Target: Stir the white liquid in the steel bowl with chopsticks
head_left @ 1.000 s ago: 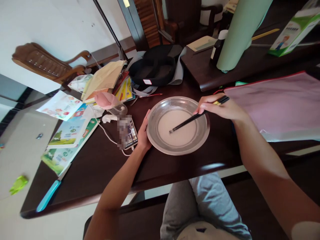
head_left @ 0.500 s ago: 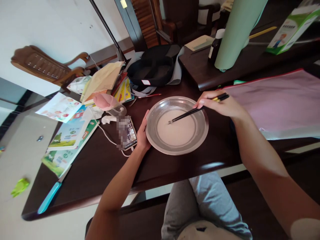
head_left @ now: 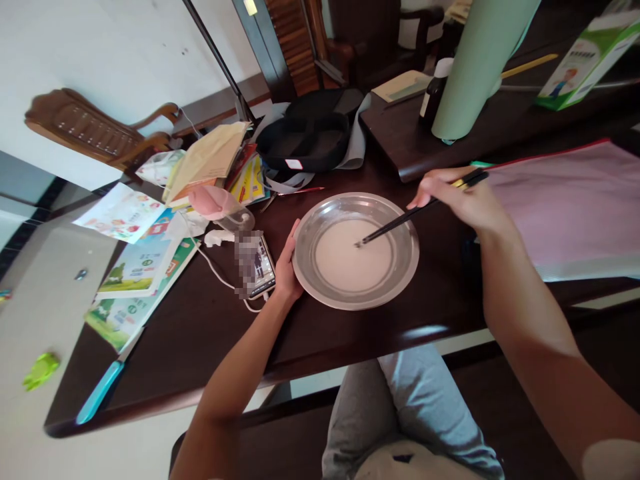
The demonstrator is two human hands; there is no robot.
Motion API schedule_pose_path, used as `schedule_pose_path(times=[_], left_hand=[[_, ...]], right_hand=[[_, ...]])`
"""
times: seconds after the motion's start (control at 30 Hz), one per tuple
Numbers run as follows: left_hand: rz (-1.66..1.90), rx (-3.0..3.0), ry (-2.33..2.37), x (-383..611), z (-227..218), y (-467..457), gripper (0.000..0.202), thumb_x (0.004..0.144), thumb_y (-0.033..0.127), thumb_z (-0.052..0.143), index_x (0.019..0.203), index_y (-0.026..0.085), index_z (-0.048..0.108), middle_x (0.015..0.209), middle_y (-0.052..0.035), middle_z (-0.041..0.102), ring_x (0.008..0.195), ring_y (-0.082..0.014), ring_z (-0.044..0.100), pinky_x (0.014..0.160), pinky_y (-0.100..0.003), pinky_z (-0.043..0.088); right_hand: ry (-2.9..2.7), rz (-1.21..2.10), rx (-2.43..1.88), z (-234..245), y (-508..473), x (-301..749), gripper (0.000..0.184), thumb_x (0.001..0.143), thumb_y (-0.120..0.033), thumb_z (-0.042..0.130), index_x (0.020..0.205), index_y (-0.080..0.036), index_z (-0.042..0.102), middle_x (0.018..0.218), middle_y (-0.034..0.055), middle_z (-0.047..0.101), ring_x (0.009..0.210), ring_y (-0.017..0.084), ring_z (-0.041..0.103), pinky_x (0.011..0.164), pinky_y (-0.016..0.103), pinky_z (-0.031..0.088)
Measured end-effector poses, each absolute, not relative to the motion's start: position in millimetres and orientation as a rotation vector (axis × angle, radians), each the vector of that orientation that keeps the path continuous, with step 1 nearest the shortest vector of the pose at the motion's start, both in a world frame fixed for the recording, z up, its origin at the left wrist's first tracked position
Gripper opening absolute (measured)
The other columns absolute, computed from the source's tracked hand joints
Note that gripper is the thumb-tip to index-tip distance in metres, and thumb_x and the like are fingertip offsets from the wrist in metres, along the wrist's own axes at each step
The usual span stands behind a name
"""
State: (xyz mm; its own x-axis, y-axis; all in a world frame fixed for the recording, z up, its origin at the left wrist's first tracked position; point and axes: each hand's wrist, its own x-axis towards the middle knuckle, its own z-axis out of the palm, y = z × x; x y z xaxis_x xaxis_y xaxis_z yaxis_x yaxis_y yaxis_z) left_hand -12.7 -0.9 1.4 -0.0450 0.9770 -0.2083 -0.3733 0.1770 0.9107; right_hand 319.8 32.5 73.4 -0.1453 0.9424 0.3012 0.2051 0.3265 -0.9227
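A round stainless steel basin (head_left: 356,301) stands on the dark table, with a milky white liquid (head_left: 345,267) covering its bottom. My left hand (head_left: 287,272) grips the basin's left side, its fingers against the outer wall and partly hidden under the rim. My right hand (head_left: 463,201) is closed around a pair of black chopsticks (head_left: 395,222) with gold bands near the top. They slant down to the left over the basin's right rim, their tips in the liquid near its middle.
Left of the basin lie a phone (head_left: 261,267) with a white cable, a pink-topped clear cup (head_left: 220,205), booklets (head_left: 127,273) and a blue-handled knife (head_left: 103,390). Behind is an open black case (head_left: 305,143); to the right, a pinkish mesh pouch (head_left: 570,207) and a green cylinder (head_left: 480,73).
My right hand has moved to the right and slightly up, drawing the chopstick tips rightward through the liquid. My left hand and the basin keep their places.
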Motion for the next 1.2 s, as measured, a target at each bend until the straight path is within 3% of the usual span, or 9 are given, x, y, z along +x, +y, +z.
schedule_pose_path(times=[0.13,0.33,0.5,0.7,0.83,0.93,1.07,1.2], left_hand=[[1.288,0.717,1.082,-12,1,-1,0.064,0.099,0.044,0.07,0.161,0.034,0.061,0.176,-0.0003,0.053,0.166,-0.0337,0.044,0.138,-0.05,0.035],[1.293,0.714,1.081,-11,0,0,0.064,0.099,0.043,0.068,0.162,0.035,0.061,0.175,0.0009,0.054,0.17,-0.0325,0.037,0.139,-0.048,0.032],[1.286,0.721,1.081,-12,0,0,0.063,0.099,0.043,0.068,0.162,0.035,0.06,0.175,0.0003,0.053,0.169,-0.0332,0.039,0.14,-0.049,0.031],[1.285,0.728,1.079,-12,0,0,0.067,0.096,0.046,0.073,0.161,0.033,0.062,0.173,-0.0027,0.057,0.166,-0.0361,0.043,0.138,-0.05,0.035],[1.29,0.729,1.066,-14,-2,1,0.068,0.095,0.046,0.074,0.161,0.033,0.062,0.173,-0.0025,0.056,0.165,-0.0369,0.045,0.138,-0.052,0.034],[1.296,0.713,1.064,-14,-3,1,0.065,0.096,0.045,0.073,0.159,0.034,0.063,0.173,-0.0011,0.057,0.165,-0.036,0.045,0.138,-0.051,0.034],[1.308,0.704,1.068,-13,-3,2,0.063,0.096,0.044,0.073,0.157,0.033,0.065,0.168,-0.0016,0.062,0.165,-0.0353,0.045,0.137,-0.049,0.036],[1.328,0.68,1.067,-12,-2,1,0.058,0.095,0.042,0.074,0.152,0.033,0.07,0.163,-0.0018,0.067,0.161,-0.0344,0.051,0.135,-0.049,0.04]], right_hand=[[-1.64,1.06,-1.021,74,31,319,0.057,0.086,-0.078,0.08,0.057,-0.029,0.074,0.064,0.0026,0.075,0.068,0.026,0.076,0.075,0.041,0.061],[-1.68,1.002,-1.055,75,30,314,0.047,0.088,-0.069,0.083,0.067,-0.027,0.08,0.077,0.0047,0.082,0.081,0.024,0.077,0.081,0.036,0.058],[-1.54,1.026,-1.004,77,29,324,0.056,0.088,-0.068,0.084,0.055,-0.025,0.072,0.061,0.0047,0.073,0.061,0.021,0.069,0.071,0.038,0.054],[-1.736,1.086,-0.976,73,31,310,0.045,0.088,-0.067,0.084,0.069,-0.026,0.082,0.077,0.004,0.082,0.079,0.022,0.078,0.079,0.034,0.058],[-1.557,0.925,-1.024,72,34,322,0.051,0.092,-0.064,0.082,0.061,-0.023,0.076,0.067,0.0045,0.076,0.068,0.02,0.074,0.076,0.033,0.056],[-1.58,1.014,-0.984,73,32,322,0.057,0.091,-0.067,0.082,0.057,-0.022,0.073,0.062,0.0045,0.074,0.062,0.019,0.071,0.072,0.033,0.054],[-1.739,1.127,-0.951,73,30,311,0.052,0.089,-0.071,0.081,0.067,-0.024,0.08,0.077,0.0062,0.083,0.078,0.022,0.077,0.078,0.035,0.057],[-1.603,0.924,-1.056,71,34,318,0.051,0.089,-0.072,0.081,0.066,-0.026,0.079,0.074,0.0057,0.082,0.077,0.024,0.077,0.08,0.039,0.058]])
